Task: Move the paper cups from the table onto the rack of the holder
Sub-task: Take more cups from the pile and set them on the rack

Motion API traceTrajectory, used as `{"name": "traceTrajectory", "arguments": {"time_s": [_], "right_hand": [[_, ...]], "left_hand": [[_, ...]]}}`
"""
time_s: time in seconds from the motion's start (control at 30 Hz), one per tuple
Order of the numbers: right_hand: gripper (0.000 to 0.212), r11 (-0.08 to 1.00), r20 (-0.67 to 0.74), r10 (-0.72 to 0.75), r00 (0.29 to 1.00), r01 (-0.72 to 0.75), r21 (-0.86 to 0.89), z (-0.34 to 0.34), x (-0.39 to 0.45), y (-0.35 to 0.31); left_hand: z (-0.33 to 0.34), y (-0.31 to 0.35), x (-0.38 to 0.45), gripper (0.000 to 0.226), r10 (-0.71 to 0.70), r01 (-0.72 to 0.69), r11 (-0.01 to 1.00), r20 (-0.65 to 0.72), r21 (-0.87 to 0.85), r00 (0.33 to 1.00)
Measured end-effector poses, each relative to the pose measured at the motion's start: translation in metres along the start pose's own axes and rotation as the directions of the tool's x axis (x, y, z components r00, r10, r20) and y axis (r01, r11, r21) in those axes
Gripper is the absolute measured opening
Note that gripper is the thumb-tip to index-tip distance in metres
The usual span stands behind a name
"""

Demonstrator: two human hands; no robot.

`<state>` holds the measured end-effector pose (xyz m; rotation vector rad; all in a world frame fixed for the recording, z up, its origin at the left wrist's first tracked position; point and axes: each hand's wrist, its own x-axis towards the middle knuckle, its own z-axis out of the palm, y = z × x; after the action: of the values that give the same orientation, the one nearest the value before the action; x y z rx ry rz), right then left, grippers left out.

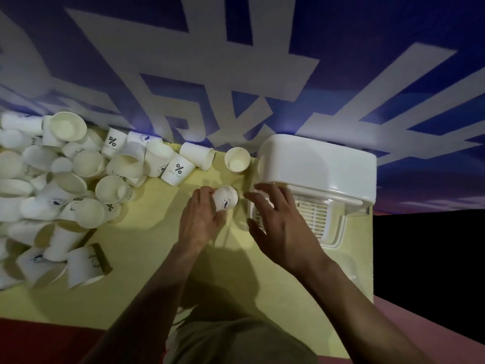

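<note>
Cup (225, 198) (upside down) sits in the left hand (200, 219) grip; right hand (278, 227) spread wide at the holder (319, 166) edge.

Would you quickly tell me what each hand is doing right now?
Left hand: closed around a paper cup, bottom facing up.
Right hand: open, fingers spread, holding nothing, at the holder.

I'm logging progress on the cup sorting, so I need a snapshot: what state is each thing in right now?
left hand: fingers closed around one paper cup, upside down.
held cup: bottom up, just above the table.
right hand: open, fingers spread, empty, over the holder's rack.
holder: white lid up, slotted rack exposed.
lone cup: upright, empty, beside the holder.
cup pile: jumbled, many lying on their sides.
</note>
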<state>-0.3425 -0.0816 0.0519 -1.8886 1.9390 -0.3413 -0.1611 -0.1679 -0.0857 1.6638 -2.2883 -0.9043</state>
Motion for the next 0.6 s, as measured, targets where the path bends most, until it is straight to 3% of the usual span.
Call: {"name": "traceTrajectory", "arguments": {"time_s": [0.2, 0.27, 0.37, 0.47, 0.6], "right_hand": [[0.063, 0.988, 0.172, 0.114, 0.979, -0.093, -0.122, 0.039, 0.092, -0.018], [0.068, 0.977, 0.221, 0.175, 0.959, -0.141, -0.161, 0.055, 0.115, -0.017], [0.072, 0.963, 0.215, 0.246, 0.945, -0.215, -0.161, 0.074, 0.141, -0.013], [0.082, 0.935, 0.167, 0.330, 0.929, -0.298, -0.191, 0.086, 0.157, -0.011], [0.085, 0.911, 0.186, 0.384, 0.904, -0.339, -0.235, 0.096, 0.167, -0.005]], "left_hand": [[-0.019, -0.058, -0.041, 0.056, -0.111, 0.097, 0.982, -0.079, -0.164, 0.991], [-0.025, -0.077, -0.046, 0.062, -0.115, 0.103, 0.986, -0.089, -0.128, 0.989], [-0.029, -0.101, -0.056, 0.061, -0.012, 0.009, 1.000, -0.124, -0.023, 0.992], [-0.033, -0.110, -0.061, 0.071, -0.139, 0.138, 0.988, -0.017, -0.075, 0.990], [-0.025, -0.109, -0.057, 0.088, -0.230, 0.228, 0.973, 0.088, 0.042, 0.969]]}}
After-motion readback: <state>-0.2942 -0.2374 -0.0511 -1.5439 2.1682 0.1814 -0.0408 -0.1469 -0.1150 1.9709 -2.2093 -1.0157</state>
